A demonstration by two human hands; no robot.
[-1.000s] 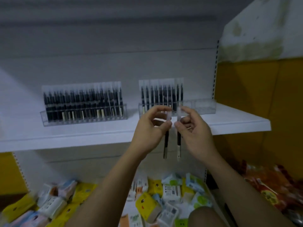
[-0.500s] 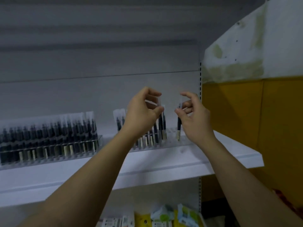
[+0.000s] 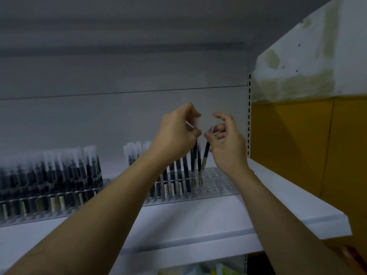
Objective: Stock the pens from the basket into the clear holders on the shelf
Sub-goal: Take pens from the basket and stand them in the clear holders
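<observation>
Left hand, right hand pinching pens; holder, right end free

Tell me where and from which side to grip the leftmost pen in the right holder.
Pinch the pen by its clear top, from above: it stands upright in the holder, packed against its neighbours, so only the top is free.
</observation>
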